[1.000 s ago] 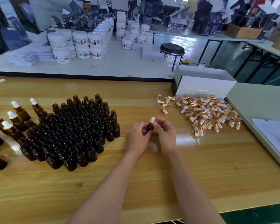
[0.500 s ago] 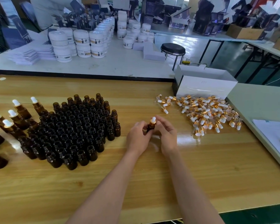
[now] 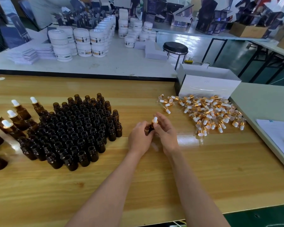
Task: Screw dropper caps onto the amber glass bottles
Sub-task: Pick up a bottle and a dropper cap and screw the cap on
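Workshop clutter fills the far background: dark cartons [image 3: 203,13] piled on long tables and a round black stool [image 3: 175,46] on the pale floor. A white bench [image 3: 121,66] runs across the far side, carrying stacked white jars [image 3: 82,41] and, at its left end, piles of flat white cards [image 3: 25,54]. Nearer lies the wooden bench [image 3: 39,194] where the work is done, with a pale bench [image 3: 261,99] butted against its right edge and some white papers [image 3: 279,133] on that.

On the left half of the wooden bench stands a dense cluster of open amber bottles [image 3: 75,131], upright and packed neck to neck. Left of the cluster, a smaller group of capped bottles [image 3: 16,117] shows white bulbs. On the far right lies a loose pile of dropper caps [image 3: 208,112], gold collars and white bulbs mixed together, just in front of an open white box [image 3: 208,86].

Between cluster and pile, both bare forearms reach in from the near edge. The left hand [image 3: 140,136] has its grip clamped round the body of one amber bottle [image 3: 151,127], held just above the bench. The right hand [image 3: 166,133] has its grip pinched on the dropper cap [image 3: 155,120] sitting on that bottle's neck, thumb and fingers at the gold collar, white bulb pointing up.
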